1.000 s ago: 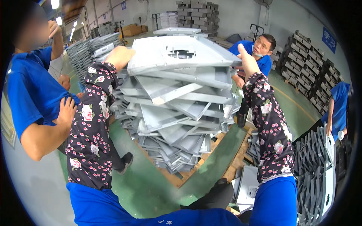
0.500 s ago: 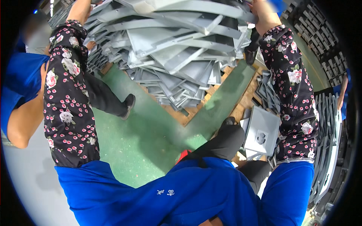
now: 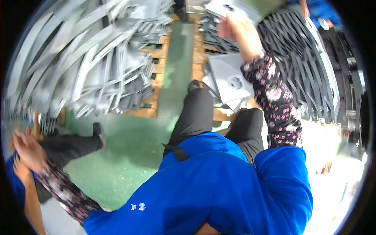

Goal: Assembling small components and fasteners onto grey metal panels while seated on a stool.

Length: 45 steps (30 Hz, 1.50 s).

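My left hand (image 3: 29, 150) is out at the far left with nothing in it, its fingers apart though blurred. Right beside it is a co-worker's forearm (image 3: 26, 184); I cannot tell if they touch. My right hand (image 3: 239, 30) hangs in the air above grey panels at the right, smeared by motion, with fingers loosely spread and no object seen in it. Under my right wrist lies a flat grey panel (image 3: 229, 78) with a cutout. A tall pile of grey sheet-metal panels (image 3: 90, 58) fills the upper left, away from both hands.
Wooden pallets (image 3: 162, 74) bear the panels, with a green floor strip (image 3: 178, 58) between them. Dark panels stand in a dense row (image 3: 297, 66) at the right. A co-worker's leg (image 3: 72, 147) reaches in from the left. Another person in blue (image 3: 323, 11) is at the top right.
Both hands have left the top of the large panel pile. My view has turned right, so the pile sits further left. My left arm has dropped low to the left.
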Motion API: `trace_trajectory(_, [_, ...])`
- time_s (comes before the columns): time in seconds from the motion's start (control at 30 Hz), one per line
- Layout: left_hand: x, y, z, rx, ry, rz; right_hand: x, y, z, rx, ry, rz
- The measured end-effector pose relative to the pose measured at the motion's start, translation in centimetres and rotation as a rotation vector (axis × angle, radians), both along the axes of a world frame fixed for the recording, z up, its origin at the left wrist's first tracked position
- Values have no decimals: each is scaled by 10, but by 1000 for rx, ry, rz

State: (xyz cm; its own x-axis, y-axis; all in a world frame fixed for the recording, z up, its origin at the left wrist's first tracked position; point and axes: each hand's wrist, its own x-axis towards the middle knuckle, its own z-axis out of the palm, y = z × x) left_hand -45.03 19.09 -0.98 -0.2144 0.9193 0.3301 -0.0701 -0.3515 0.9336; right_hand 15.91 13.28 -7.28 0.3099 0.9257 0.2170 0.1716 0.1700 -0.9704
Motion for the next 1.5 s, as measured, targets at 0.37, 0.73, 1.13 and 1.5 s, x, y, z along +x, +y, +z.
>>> trace_trajectory(0.37, [288,-142,-232,-1349,-635,-806,-72,-204,-135,-336,-310,-73])
trace_trajectory(0.73, [405,-208,-213,-1310,-412,-1369,-76,-242,-128,-127,-732,-65])
trace_trajectory(1.13, [412,-262,-212,-1366,-408,-1461,-57,-305,-134,82,-643,-24])
trace_trajectory(1.5, [437,-294,-199,-1362,-269,-1458,-58,-353,-133,64,-426,-328])
